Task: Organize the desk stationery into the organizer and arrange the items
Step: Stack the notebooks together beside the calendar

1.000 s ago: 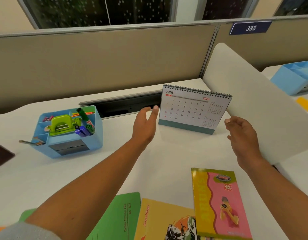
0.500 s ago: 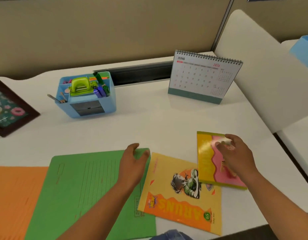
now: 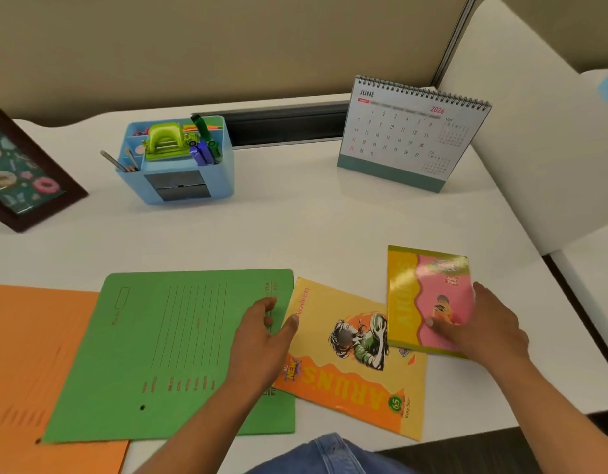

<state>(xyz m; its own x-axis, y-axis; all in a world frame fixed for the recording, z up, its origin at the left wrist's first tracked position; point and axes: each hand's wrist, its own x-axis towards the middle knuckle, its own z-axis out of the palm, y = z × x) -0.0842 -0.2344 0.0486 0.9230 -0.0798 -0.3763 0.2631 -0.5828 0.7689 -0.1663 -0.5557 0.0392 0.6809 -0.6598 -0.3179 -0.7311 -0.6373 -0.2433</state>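
Organizer (image 3: pixel 179 167) beyond hands looks filled; left hand (image 3: pixel 261 340) rests loose on green folder (image 3: pixel 159 336), right hand (image 3: pixel 484 330) grips notebook (image 3: pixel 429 292); both items seem unarranged.

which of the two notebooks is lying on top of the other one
The smaller pink-and-yellow notebook, which the right hand grips. Its lower left part covers the upper right corner of the larger orange-and-yellow notebook beneath it.

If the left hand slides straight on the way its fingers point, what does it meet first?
Probably the calendar: the left hand lies on the green folder, pointing away and slightly right, with bare desk beyond. It might first graze the yellow notebook at its corner.
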